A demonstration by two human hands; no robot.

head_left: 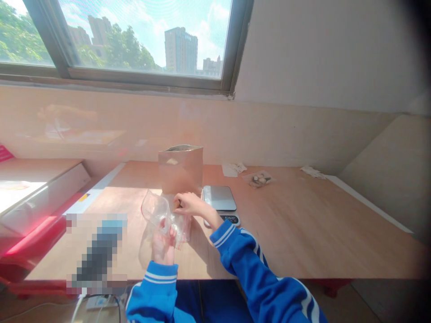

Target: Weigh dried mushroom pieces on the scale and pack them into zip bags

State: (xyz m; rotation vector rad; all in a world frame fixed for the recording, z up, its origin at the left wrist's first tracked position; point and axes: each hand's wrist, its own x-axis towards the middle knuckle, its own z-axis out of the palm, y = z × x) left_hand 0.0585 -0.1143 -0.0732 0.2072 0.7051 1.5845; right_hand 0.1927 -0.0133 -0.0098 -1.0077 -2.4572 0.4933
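Observation:
My left hand (164,244) is closed around a clear plastic bag (155,208), which stands open above the fingers. My right hand (191,204) reaches to the bag's right side with its fingers pinched together. A small brownish bit shows at those fingertips, too small to name. Other clear plastic bags (183,231) lie under and beside my hands. Just behind them stands a large pinkish-brown foil pouch (182,170), upright with its top open; what it contains is hidden. A kitchen scale (219,198) with a silver plate sits right beside my right wrist.
A clear packet of small dark and pale pieces (260,179) lies behind the scale to the right. White tissue (234,169) and a crumpled white cloth (313,172) rest along the back. A pixelated dark object (101,251) lies at the left, near cables below the table's edge.

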